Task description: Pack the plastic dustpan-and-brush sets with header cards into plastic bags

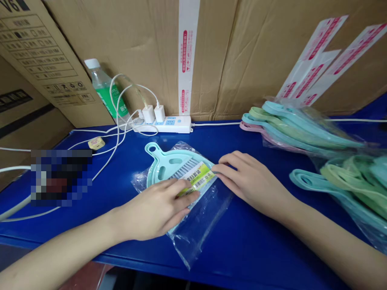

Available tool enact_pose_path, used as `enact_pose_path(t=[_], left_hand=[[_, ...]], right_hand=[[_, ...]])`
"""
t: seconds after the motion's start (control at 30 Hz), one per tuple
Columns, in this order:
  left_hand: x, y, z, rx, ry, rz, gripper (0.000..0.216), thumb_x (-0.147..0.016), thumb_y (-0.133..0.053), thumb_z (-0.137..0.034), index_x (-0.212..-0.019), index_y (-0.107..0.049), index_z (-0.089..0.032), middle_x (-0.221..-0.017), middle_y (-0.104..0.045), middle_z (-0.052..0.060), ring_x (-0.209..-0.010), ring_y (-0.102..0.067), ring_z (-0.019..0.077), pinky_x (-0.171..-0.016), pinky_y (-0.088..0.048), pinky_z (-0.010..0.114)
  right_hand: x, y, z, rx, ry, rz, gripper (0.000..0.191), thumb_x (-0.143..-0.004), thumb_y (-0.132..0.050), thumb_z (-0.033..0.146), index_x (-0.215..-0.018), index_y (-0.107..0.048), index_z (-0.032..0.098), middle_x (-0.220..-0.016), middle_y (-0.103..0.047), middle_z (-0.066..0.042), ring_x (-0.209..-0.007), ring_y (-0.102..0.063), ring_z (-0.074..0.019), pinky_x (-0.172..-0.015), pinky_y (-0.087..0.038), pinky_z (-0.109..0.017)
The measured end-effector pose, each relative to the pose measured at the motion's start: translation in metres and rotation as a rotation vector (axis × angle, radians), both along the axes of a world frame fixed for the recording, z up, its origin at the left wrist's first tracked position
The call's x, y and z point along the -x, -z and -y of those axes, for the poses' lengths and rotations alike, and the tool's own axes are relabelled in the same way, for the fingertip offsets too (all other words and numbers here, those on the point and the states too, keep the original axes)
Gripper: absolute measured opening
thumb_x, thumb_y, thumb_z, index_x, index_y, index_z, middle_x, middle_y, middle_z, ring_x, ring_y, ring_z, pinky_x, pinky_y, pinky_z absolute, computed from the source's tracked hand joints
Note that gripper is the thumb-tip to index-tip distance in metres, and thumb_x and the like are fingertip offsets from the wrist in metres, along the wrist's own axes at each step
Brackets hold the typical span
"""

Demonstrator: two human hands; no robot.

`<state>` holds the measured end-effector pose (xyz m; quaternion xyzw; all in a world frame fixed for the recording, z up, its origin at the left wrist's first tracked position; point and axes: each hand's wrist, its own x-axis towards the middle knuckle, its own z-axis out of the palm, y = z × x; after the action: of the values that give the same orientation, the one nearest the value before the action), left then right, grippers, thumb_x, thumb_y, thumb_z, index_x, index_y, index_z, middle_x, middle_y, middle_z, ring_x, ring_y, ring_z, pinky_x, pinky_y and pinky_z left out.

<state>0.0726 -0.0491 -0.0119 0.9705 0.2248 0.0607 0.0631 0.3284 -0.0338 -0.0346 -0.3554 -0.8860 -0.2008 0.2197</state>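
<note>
Turquoise dustpan, handle pointing far-left, long axis diagonal

I seem to be in a packing workshop: taped cartons back my blue counter, bagged dustpans lie heaped to my right, and a labelled dustpan-and-brush set sits under my fingers.

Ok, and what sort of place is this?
It looks like a packing or sorting workspace, perhaps in a storeroom: taped cardboard boxes line the back of a blue table, bagged dustpans are stacked right, and a labelled dustpan lies in front.
</note>
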Motion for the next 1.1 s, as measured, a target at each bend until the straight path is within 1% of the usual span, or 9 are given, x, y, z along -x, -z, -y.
enact_pose_path(t=[0.2, 0.3, 0.4, 0.5, 0.7, 0.8, 1.0, 1.1], left_hand=[[0.0, -0.001, 0.001, -0.014, -0.008, -0.047, 0.04, -0.101, -0.036, -0.025, -0.134, -0.056, -0.014, -0.109, -0.061, 0.013, -0.1, -0.064, 0.0273, -0.088, -0.058, 0.042], [-0.001, -0.001, 0.002, -0.037, -0.024, -0.052, 0.04, -0.102, -0.035, -0.026, -0.134, -0.056, -0.015, -0.108, -0.061, 0.012, -0.097, -0.065, 0.0261, -0.085, -0.058, 0.041], [0.0, -0.001, 0.004, -0.053, -0.028, -0.055, 0.04, -0.102, -0.035, -0.027, -0.135, -0.055, -0.015, -0.106, -0.062, 0.011, -0.093, -0.065, 0.0252, -0.083, -0.058, 0.041], [0.0, 0.0, 0.004, -0.047, -0.018, -0.053, 0.04, -0.101, -0.036, -0.026, -0.135, -0.054, -0.014, -0.105, -0.062, 0.011, -0.091, -0.065, 0.0255, -0.082, -0.058, 0.042], [0.0, -0.001, 0.003, -0.027, -0.009, -0.04, 0.04, -0.101, -0.036, -0.025, -0.135, -0.054, -0.014, -0.108, -0.062, 0.011, -0.092, -0.065, 0.0264, -0.082, -0.058, 0.043], [0.0, -0.001, 0.002, -0.043, -0.012, -0.044, 0.04, -0.102, -0.034, -0.025, -0.135, -0.054, -0.014, -0.108, -0.062, 0.011, -0.09, -0.065, 0.0255, -0.08, -0.059, 0.042], [-0.001, -0.003, 0.002, -0.065, -0.021, -0.045, 0.042, -0.103, -0.031, -0.025, -0.135, -0.054, -0.014, -0.109, -0.065, 0.011, -0.093, -0.067, 0.0243, -0.083, -0.058, 0.04], [0.0, -0.007, 0.003, -0.054, -0.03, -0.051, 0.04, -0.102, -0.032, -0.024, -0.134, -0.055, -0.014, -0.119, -0.066, 0.012, -0.099, -0.068, 0.024, -0.086, -0.058, 0.038]], right_hand=[[-0.001, -0.003, 0.001, -0.079, -0.06, -0.015, 0.033, -0.097, -0.043, 0.007, -0.079, -0.069, 0.017, -0.079, -0.065, -0.007, -0.075, -0.052, -0.02, -0.067, -0.039, -0.031], [-0.001, -0.003, 0.0, -0.046, -0.06, -0.055, 0.032, -0.097, -0.045, 0.009, -0.079, -0.069, 0.018, -0.079, -0.066, -0.006, -0.074, -0.051, -0.0196, -0.066, -0.039, -0.031], [0.0, -0.003, -0.001, -0.005, -0.06, -0.098, 0.03, -0.099, -0.047, 0.015, -0.078, -0.069, 0.019, -0.079, -0.066, -0.005, -0.073, -0.051, -0.0189, -0.064, -0.038, -0.031], [0.003, -0.002, -0.001, -0.017, -0.068, -0.096, 0.031, -0.1, -0.047, 0.02, -0.077, -0.068, 0.019, -0.078, -0.066, -0.005, -0.074, -0.051, -0.0189, -0.066, -0.038, -0.031], [0.009, 0.0, 0.002, -0.036, -0.156, -0.092, 0.029, -0.099, -0.046, 0.014, -0.083, -0.07, 0.018, -0.081, -0.069, -0.005, -0.08, -0.055, -0.0191, -0.073, -0.042, -0.031], [0.011, 0.001, 0.003, -0.059, -0.179, -0.089, 0.03, -0.099, -0.046, 0.012, -0.083, -0.071, 0.018, -0.079, -0.069, -0.005, -0.078, -0.054, -0.0194, -0.074, -0.042, -0.032], [0.013, 0.001, 0.003, -0.049, -0.178, -0.068, 0.033, -0.1, -0.044, 0.014, -0.079, -0.07, 0.018, -0.078, -0.07, -0.004, -0.075, -0.053, -0.0194, -0.071, -0.041, -0.032], [0.011, 0.001, 0.003, -0.019, -0.174, -0.06, 0.033, -0.1, -0.044, 0.015, -0.078, -0.069, 0.018, -0.077, -0.069, -0.004, -0.075, -0.054, -0.0189, -0.072, -0.041, -0.032]])
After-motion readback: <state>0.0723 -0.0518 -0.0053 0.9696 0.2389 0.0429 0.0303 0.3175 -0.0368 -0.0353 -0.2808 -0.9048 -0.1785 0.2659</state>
